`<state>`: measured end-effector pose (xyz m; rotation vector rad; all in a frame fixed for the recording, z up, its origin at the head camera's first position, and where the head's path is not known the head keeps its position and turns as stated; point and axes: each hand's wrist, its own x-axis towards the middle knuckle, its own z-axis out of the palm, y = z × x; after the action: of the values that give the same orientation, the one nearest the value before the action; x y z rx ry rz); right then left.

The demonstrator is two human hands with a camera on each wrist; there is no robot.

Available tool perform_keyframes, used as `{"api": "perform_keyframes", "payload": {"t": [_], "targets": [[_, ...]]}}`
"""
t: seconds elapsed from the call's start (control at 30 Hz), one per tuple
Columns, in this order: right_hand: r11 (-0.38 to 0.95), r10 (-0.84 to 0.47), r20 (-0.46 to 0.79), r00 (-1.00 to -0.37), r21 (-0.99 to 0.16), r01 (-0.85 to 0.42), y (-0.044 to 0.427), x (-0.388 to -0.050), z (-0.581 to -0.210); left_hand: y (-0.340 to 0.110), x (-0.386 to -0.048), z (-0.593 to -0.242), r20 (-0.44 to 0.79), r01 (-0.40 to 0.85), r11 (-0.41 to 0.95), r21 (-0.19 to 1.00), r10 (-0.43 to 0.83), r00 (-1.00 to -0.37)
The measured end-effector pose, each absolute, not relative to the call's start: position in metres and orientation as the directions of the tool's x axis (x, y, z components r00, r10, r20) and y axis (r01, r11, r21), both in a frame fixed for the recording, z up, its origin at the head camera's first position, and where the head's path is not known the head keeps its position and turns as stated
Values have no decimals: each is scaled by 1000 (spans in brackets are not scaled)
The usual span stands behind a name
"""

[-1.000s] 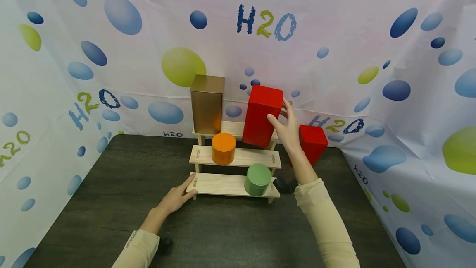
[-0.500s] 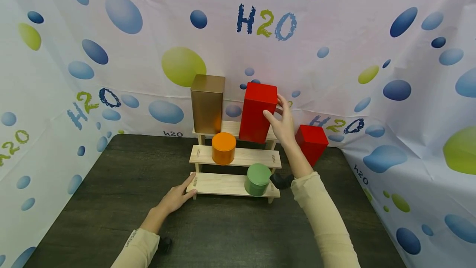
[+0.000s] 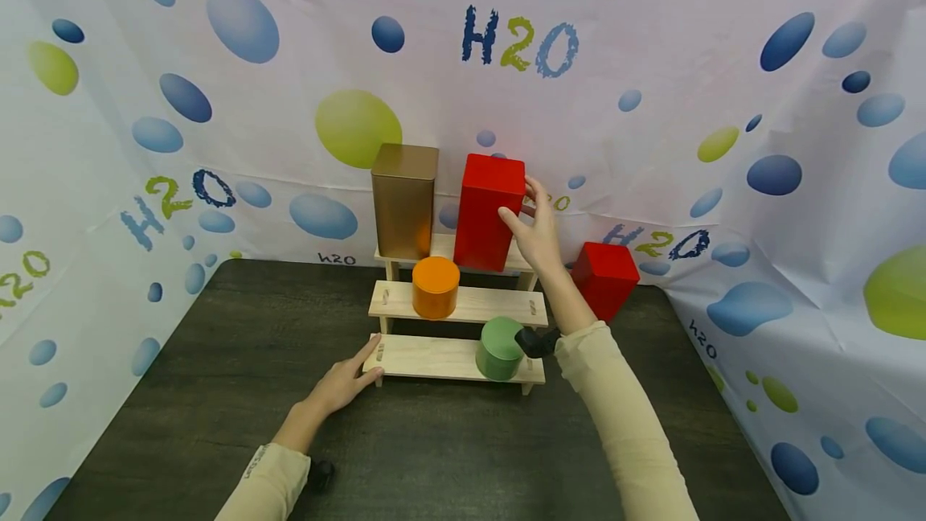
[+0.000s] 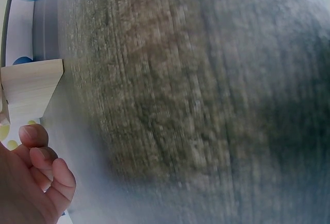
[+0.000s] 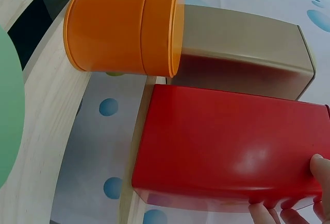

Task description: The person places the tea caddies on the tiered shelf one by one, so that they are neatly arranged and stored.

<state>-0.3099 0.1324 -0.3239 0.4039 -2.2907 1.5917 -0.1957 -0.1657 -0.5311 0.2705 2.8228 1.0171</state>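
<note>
My right hand [image 3: 538, 238] grips a tall red box [image 3: 488, 211] by its right side at the top step of a wooden stand [image 3: 427, 357]. In the right wrist view the red box [image 5: 232, 144] lies along the step's edge, beside the gold tin [image 5: 242, 49], with the right fingers [image 5: 320, 175] at its far end. My left hand [image 3: 340, 386] rests at the left end of the bottom step. The gold tin [image 3: 403, 203] stands left of the red box. In the left wrist view the left hand [image 4: 36, 183] shows loosely bent fingers near the stand's wooden leg [image 4: 32, 85].
An orange round tin [image 3: 435, 288] stands on the middle step and a green round tin [image 3: 500, 349] at the right of the bottom step. A second red box [image 3: 606, 280] is on the dark table [image 3: 217, 360], right of the stand. A patterned sheet hangs behind.
The right hand has moved the red box left, nearer to the gold tin, and the box has gone from tilted to more upright. The left hand has stayed at the stand.
</note>
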Motion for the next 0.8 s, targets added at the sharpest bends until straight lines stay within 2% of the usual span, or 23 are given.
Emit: {"api": "perform_keyframes", "payload": {"t": [0.8], "targets": [[350,-82,388,-918,-851,-391,115,-317,-323,-167,-196,-533,-55,127,760,638,210,-976]]}}
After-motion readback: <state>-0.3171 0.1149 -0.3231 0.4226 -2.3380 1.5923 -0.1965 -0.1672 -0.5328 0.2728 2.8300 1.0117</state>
